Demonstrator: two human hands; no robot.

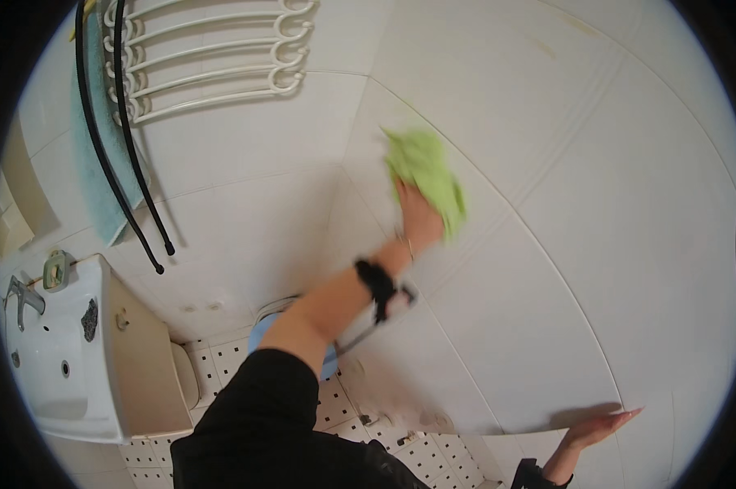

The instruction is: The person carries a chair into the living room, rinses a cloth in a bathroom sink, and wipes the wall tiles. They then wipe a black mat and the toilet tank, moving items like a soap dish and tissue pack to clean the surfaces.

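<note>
In the upper middle, my left hand [421,215] grips a lime-green cloth [426,168], bunched over the fingers and against the white tiled wall [527,293]. Hand and cloth are slightly blurred. A thin bracelet and a black strap [377,284] circle that forearm. Low on the right, my right hand [600,428] is stretched out flat by the same wall, with nothing in it. Its shadow falls on the tiles right beside it, and a black band [536,475] wraps its wrist.
A white heated towel rail [215,67] and a light-blue towel [95,159] hang at upper left, near two black hoses [120,91]. The washbasin [56,403] has a tap [28,296], a soap dish [56,272] and a dark stone-like piece [89,321]. A blue bucket-like container [264,330] is partly hidden behind my left arm.
</note>
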